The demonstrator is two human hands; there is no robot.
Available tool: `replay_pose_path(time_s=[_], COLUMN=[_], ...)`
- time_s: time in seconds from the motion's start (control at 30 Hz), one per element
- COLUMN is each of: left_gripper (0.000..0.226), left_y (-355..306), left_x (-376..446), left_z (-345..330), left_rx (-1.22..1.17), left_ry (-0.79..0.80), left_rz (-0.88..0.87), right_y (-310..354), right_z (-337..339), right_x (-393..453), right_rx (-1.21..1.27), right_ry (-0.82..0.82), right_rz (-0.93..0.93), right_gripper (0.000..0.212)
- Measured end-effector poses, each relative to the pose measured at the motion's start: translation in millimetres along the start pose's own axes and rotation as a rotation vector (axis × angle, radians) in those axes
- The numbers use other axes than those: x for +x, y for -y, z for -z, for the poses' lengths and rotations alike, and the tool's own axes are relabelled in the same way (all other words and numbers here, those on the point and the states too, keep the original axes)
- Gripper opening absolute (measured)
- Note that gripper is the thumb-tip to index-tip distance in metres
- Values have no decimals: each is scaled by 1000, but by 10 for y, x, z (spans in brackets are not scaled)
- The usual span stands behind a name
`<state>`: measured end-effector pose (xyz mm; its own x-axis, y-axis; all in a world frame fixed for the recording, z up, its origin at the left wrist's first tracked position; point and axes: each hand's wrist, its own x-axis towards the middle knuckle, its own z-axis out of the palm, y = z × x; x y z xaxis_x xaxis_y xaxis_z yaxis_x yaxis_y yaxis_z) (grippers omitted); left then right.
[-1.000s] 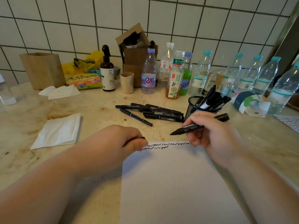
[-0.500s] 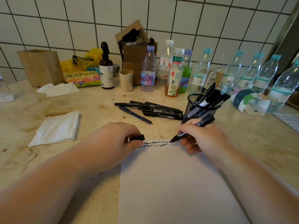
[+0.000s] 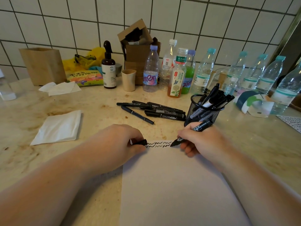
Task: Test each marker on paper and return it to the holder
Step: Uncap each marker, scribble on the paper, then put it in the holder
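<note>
A: Nearest, the paper (image 3: pixel 179 185): your right hand (image 3: pixel 202 141) grips the marker (image 3: pixel 192 132), tip on the upper edge. How do you finish?

B: Keep strokes light; your left hand (image 3: pixel 117 141) pinches the cap (image 3: pixel 140 142). Recap firmly.

A: Beyond?

B: About seven loose markers (image 3: pixel 161 111); one mesh holder (image 3: pixel 202 113), contents uncountable.

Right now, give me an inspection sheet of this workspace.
Surface: stained countertop.
Job's things: right hand holds marker, tip on paper by wavy lines; left hand grips cap; mesh holder has markers; loose markers lie beside it.
Clutter: napkin, bottles, cardboard box.
Hands: both gripping.
Cables: nothing seen.
Surroundings: tiled wall.
</note>
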<state>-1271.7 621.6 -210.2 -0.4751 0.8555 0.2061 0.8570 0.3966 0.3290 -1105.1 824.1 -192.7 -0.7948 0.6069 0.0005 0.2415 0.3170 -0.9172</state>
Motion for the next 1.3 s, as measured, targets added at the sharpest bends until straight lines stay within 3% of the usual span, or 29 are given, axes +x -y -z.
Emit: replay_pose_path(time_s=[0.2,0.63,0.8,0.93,1.03,1.3], left_gripper=[37,29,24,32,36,29], left_y=[-4,-39,-70,-123,-148,-161], left_x=[0,-11,-5,-13,-13,-10], left_z=[7,27,33,58,72,85], left_rx=[9,-3,-48,-90,-90,-71], left_ry=[-5,-1,-22,-42,-61,-84], left_rz=[-5,3,9,4,10,-39], right_y=[-11,-5,118,202,191,189], right_z=[18,70,46,16,19,-6], right_x=[16,21,-88,-154,-155,-180], right_rx=[14,97,304,525,545,474], right_ry=[-28,-153,41,229,250,303], right_rz=[-8,0,136,103,91,101], right_gripper=[19,17,20,25,29,12])
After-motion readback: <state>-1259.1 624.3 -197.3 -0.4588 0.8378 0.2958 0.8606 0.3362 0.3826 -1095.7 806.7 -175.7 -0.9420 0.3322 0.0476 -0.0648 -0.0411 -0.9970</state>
